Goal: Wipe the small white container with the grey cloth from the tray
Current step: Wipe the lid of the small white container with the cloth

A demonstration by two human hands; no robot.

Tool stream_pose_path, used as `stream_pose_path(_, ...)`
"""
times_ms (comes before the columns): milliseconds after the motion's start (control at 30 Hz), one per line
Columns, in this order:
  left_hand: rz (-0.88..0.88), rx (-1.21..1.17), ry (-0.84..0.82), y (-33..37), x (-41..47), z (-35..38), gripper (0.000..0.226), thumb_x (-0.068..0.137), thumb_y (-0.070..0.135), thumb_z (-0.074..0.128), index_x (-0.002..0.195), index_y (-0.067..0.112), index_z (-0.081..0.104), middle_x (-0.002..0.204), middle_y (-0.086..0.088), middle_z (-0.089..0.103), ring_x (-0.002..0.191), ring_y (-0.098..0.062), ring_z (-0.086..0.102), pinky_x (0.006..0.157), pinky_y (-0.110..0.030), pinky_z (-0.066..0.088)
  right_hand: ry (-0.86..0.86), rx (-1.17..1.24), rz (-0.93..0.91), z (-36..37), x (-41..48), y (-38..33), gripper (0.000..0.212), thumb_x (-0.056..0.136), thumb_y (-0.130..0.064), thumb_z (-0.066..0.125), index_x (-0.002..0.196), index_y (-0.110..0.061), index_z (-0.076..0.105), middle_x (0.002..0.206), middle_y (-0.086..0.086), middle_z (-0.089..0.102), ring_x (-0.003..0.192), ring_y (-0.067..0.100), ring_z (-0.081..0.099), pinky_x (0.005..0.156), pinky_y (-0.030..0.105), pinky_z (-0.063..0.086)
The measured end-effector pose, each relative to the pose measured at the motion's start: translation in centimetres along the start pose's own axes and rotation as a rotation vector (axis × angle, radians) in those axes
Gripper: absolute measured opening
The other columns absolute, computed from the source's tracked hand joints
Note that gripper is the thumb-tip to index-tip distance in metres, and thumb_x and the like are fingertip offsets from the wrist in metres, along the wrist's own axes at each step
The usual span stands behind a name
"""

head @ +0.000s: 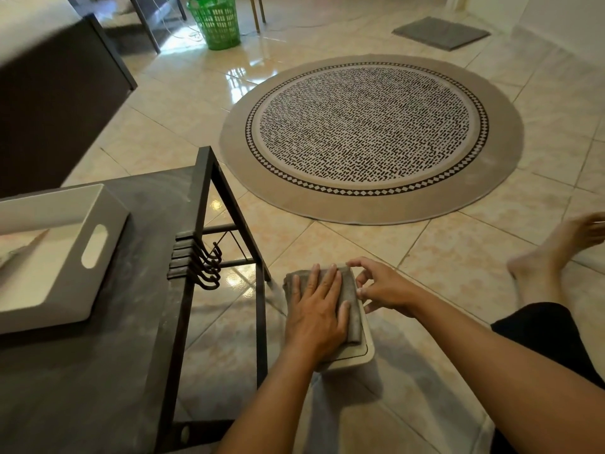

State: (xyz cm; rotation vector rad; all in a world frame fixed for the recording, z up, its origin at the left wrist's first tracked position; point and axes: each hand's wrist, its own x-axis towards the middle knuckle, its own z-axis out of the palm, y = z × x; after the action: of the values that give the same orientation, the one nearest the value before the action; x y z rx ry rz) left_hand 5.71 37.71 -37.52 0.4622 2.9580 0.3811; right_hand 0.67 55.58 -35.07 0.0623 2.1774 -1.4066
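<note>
The small white container (363, 353) stands on the tiled floor just right of the table's leg, seen from above. A folded grey cloth (352, 290) lies across its top. My left hand (316, 312) lies flat on the cloth, fingers spread, pressing it down. My right hand (381, 288) touches the container's right edge and the cloth's far corner with its fingertips. Most of the container's top is hidden under the cloth and my left hand. The white tray (65, 253) sits on the dark table at the left.
The dark table (131, 322) with black metal legs and several hooks (206, 263) stands left of the container. A round patterned rug (370, 136) lies ahead. A bare foot (556, 247) rests at the right. A green basket (217, 21) and a grey mat (440, 32) are far back.
</note>
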Motion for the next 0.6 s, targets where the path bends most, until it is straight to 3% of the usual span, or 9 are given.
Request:
stream_pose_path(133,-0.09,0.022,-0.004,0.13,-0.02,0.23,0.067,0.099,0.057,0.019,0.155,0.037,-0.011,0.162,0.007,-0.024,0.147,-0.021,-0.028,0.116,-0.052,-0.021,0.009,-0.007,-0.007,0.18,-0.09,0.07,0.061,0.088,0.01,0.06,0.139,-0.022,0.048,0.101,0.014,0.057,0.085,0.024,0.067,0.069,0.042,0.064)
stream_pose_path(300,-0.083,0.007,-0.002,0.67,-0.08,0.66,0.065,0.099,0.058,0.02,0.153,0.044,-0.013,0.164,0.004,-0.022,0.148,-0.022,-0.028,0.117,-0.054,-0.017,0.009,0.005,-0.011,0.35,0.03,0.15,0.062,0.088,0.013,0.055,0.141,-0.02,0.047,0.098,0.012,0.056,0.085,0.026,0.068,0.071,0.047,0.064)
stream_pose_path(467,-0.187,0.005,0.034,0.09,-0.03,0.13,0.067,0.098,0.058,0.023,0.155,0.04,-0.007,0.165,-0.001,-0.018,0.149,-0.024,-0.023,0.118,-0.052,-0.017,0.014,0.006,-0.016,0.46,0.01,0.02,0.063,0.089,0.006,0.064,0.143,-0.02,0.045,0.1,0.014,0.056,0.085,0.024,0.066,0.071,0.042,0.064)
stream_pose_path(600,-0.104,-0.016,0.025,0.76,0.41,-0.16,0.068,0.1,0.051,0.024,0.157,0.031,-0.009,0.163,0.002,-0.022,0.148,-0.021,-0.025,0.119,-0.055,-0.014,0.012,-0.003,-0.018,0.71,0.39,-0.03,0.063,0.089,0.008,0.061,0.142,-0.021,0.046,0.103,0.016,0.057,0.09,0.028,0.068,0.072,0.045,0.064)
